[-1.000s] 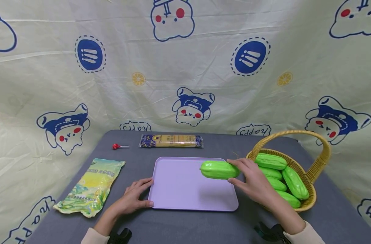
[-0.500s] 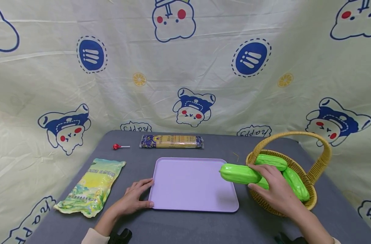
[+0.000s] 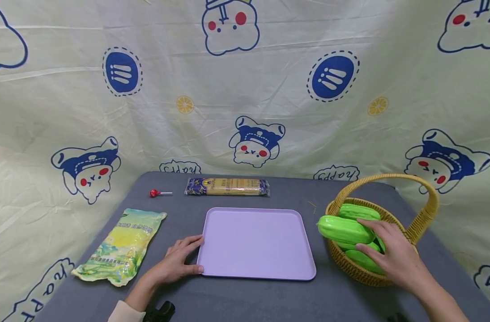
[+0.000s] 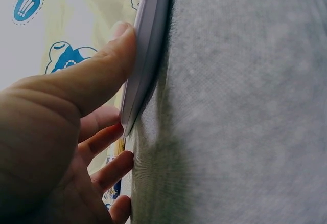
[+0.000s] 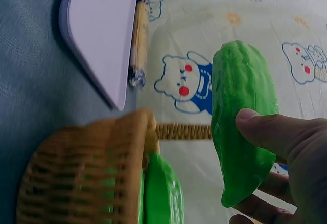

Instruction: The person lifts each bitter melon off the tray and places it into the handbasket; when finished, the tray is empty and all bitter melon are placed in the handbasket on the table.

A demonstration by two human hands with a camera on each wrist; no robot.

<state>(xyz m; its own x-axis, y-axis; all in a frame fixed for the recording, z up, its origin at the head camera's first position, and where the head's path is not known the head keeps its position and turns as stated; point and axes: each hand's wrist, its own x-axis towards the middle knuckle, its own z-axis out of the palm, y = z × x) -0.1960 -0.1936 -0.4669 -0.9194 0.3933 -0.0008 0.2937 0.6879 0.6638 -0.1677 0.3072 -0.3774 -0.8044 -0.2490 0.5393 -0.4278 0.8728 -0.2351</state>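
My right hand (image 3: 403, 257) grips a glossy green gourd (image 3: 343, 229), ridged lengthwise like a bitter melon, above the left side of a wicker basket (image 3: 355, 273). In the right wrist view, the thumb lies across the gourd (image 5: 237, 81) and fingers curl behind it. Several similar green gourds (image 3: 361, 211) lie in the basket, partly hidden by the held one and the hand. At the left, my left hand (image 3: 176, 261) touches the edge of a lilac tray (image 3: 257, 246). Its thumb and fingertips meet the tray's rim (image 4: 145, 40) in the left wrist view.
A yellow-green printed bag (image 3: 124, 246) lies left of the left hand. Behind the tray is a long packet (image 3: 228, 186) with blue ends, and left of that a red lollipop (image 3: 154, 193). The basket's tall handle (image 3: 381, 177) arches over its opening. A printed cloth (image 3: 156, 125) hangs behind the table.
My right hand has carried the gourd rightward, from above the tray to over the basket. The left hand has stayed at the tray's left edge.
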